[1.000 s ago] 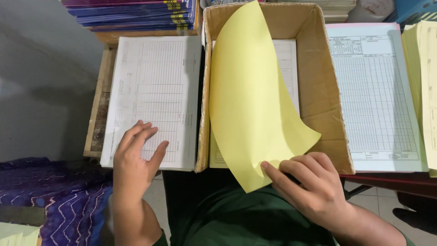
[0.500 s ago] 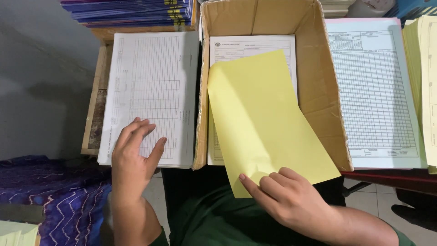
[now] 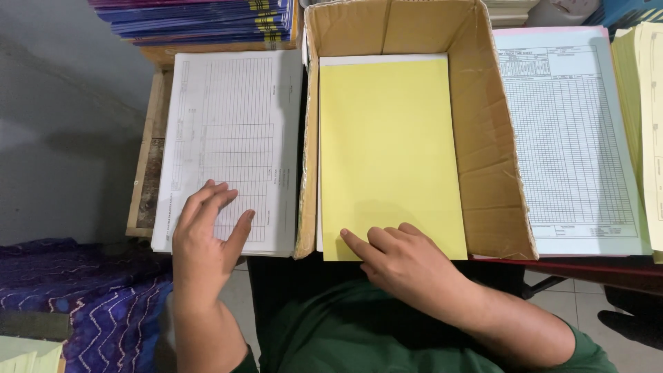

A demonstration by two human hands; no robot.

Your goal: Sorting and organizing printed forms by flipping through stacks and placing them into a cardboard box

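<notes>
1. Yellow sheet (image 3: 390, 155): lies flat inside the cardboard box (image 3: 490, 138), on top of a white stack whose edge peeks out along the far and left sides. Sits nearly square with the box walls, near edge hanging just over the open front of the box, probably so the pile keeps even and the box sides act as guides.
2. Looks plain, unprinted, pale lemon, smooth, with no crease visible; a soft shadow falls across the near corner beneath the fingers.
3. Right hand (image 3: 404, 259): rests on the near edge of the yellow sheet, fingers stretched and pressed flat on the paper, grasping nothing, only pinning or smoothing it down.
4. Left hand (image 3: 204, 238): spread open on the near corner of the white ruled form (image 3: 231, 138) just left of the box, fingertips touching the top page, palm off the edge; not closed around anything, seemingly placed to separate or steady the top leaf.
5. White ruled form tops a stack on a wooden pallet-like board (image 3: 148, 162), touching the box's left wall.
6. Printed grid form (image 3: 573, 145) with a pink edge lies just right of the box, and a pile of pale yellow paper (image 3: 639, 124) beside it at the frame's right.
7. Stack of blue and purple booklets (image 3: 200, 17) sits beyond the white form; patterned purple cloth (image 3: 76, 297) lower left.
</notes>
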